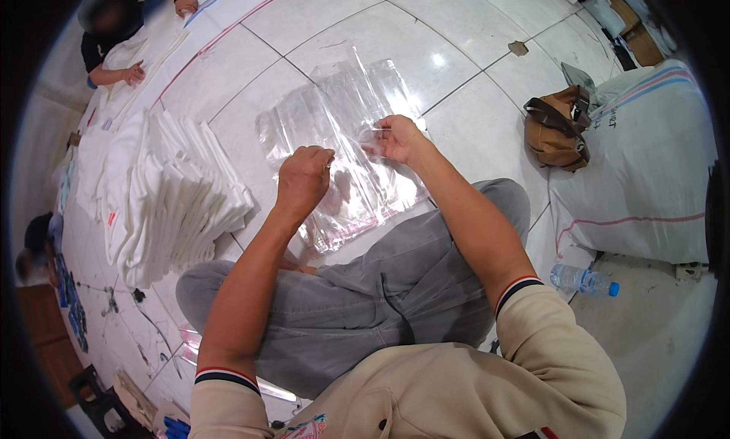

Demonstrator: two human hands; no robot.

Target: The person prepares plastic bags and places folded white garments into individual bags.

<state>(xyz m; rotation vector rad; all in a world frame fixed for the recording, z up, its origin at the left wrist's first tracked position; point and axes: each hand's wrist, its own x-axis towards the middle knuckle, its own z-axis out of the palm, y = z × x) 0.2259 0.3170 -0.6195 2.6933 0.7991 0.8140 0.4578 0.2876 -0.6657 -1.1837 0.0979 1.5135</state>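
Clear plastic bags [296,127] lie spread in a shiny, wrinkled layer on the floor in front of my crossed legs. My left hand [306,179] is closed at the left part of the plastic, pinching it between thumb and fingers. Over the right part, my right hand [398,139] has its fingers curled at the film, with some fingertips seen through it. How many bags lie there I cannot make out. Just left of them stands a tall stack of folded white cloth garments [163,196].
To the right, a brown bag [559,127] rests against a big white sack [639,173]. A water bottle [584,279] lies beside my right knee. At the far left, another person [114,36] handles white cloth [144,51]; a second person [38,237] is at the left edge.
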